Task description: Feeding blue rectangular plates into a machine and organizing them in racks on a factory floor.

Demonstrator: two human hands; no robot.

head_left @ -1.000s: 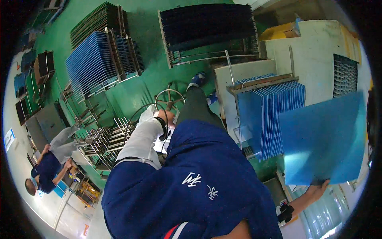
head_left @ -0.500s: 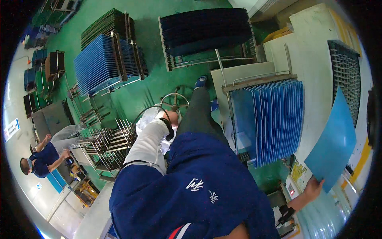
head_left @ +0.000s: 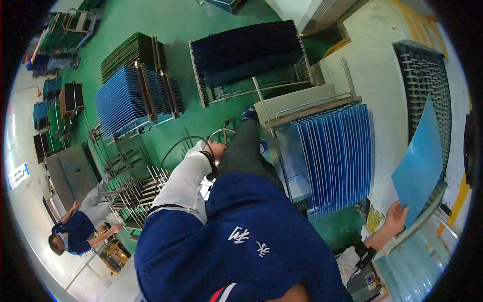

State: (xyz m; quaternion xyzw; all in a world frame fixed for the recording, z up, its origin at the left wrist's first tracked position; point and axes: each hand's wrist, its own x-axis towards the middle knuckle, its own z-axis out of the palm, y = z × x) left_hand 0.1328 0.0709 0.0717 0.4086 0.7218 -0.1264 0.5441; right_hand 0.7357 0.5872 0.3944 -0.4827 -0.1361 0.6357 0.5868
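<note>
My right hand [head_left: 396, 216] pinches the near end of a thin blue sheet [head_left: 421, 157]. The sheet is slightly curved, and its far part lies over a roller bed [head_left: 426, 83] at the right. My left hand [head_left: 216, 150] is low beside my thigh, near a thin metal ring. Its fingers are mostly hidden by the wrist and leg. Between me and the roller bed stands a rack [head_left: 329, 156] with many upright blue sheets in a row.
Ahead stands a rack of dark sheets [head_left: 249, 55]. A rack of blue sheets [head_left: 128, 100] is at the left, with bare metal racks [head_left: 136, 194] nearer me. A co-worker [head_left: 75, 231] stands at the left. Clear plastic-like material [head_left: 412, 267] lies at the lower right.
My right hand has moved the blue sheet farther over the roller bed. My head view has shifted slightly. The co-worker appears farther right, and another person comes into view at far upper left.
</note>
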